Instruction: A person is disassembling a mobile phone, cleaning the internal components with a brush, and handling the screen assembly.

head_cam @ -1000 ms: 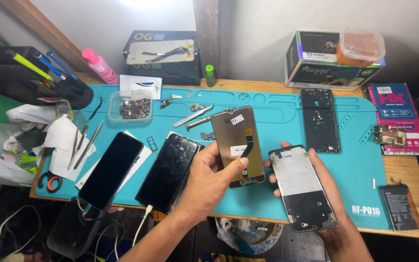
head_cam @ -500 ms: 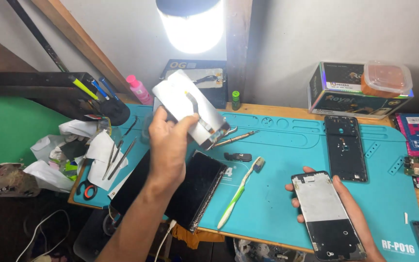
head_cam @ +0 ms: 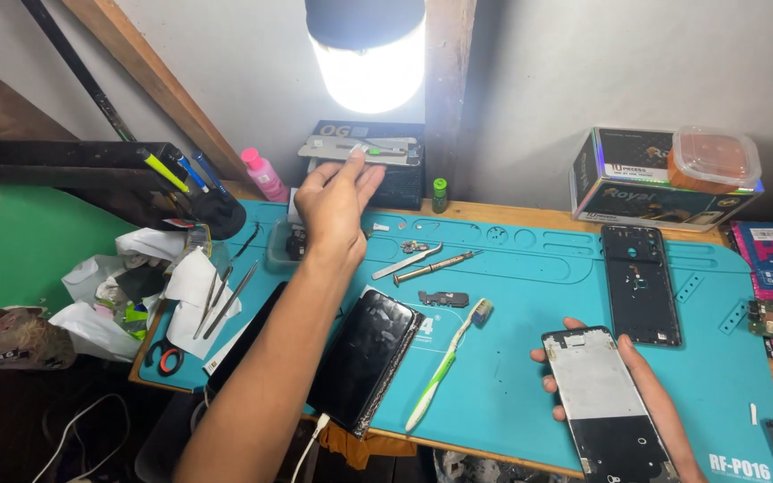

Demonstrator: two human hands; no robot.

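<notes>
My left hand (head_cam: 333, 204) reaches out over the back of the teal work mat (head_cam: 530, 304), fingers spread, fingertips just below a thin grey phone plate (head_cam: 360, 148). The plate lies flat on top of a black box (head_cam: 385, 168) by the wall. My right hand (head_cam: 650, 407) holds a phone middle frame (head_cam: 603, 402) from underneath, low over the mat's front right. A cracked black screen (head_cam: 364, 358) lies under my left forearm. A green-and-white toothbrush (head_cam: 445, 367) lies on the mat between my hands.
A black phone housing (head_cam: 641, 282) lies at right on the mat. Tweezers (head_cam: 404, 262), a screwdriver (head_cam: 436, 266) and a small black part (head_cam: 443, 298) sit mid-mat. A bright lamp (head_cam: 369, 54) hangs above. A printed carton (head_cam: 628, 183), a pink bottle (head_cam: 264, 174), crumpled paper (head_cam: 181, 282) and scissors (head_cam: 167, 360) lie around.
My left hand carried the grey plate from mid-mat up to the back and set it on the black box. The toothbrush now lies on the mat. My right hand stayed put.
</notes>
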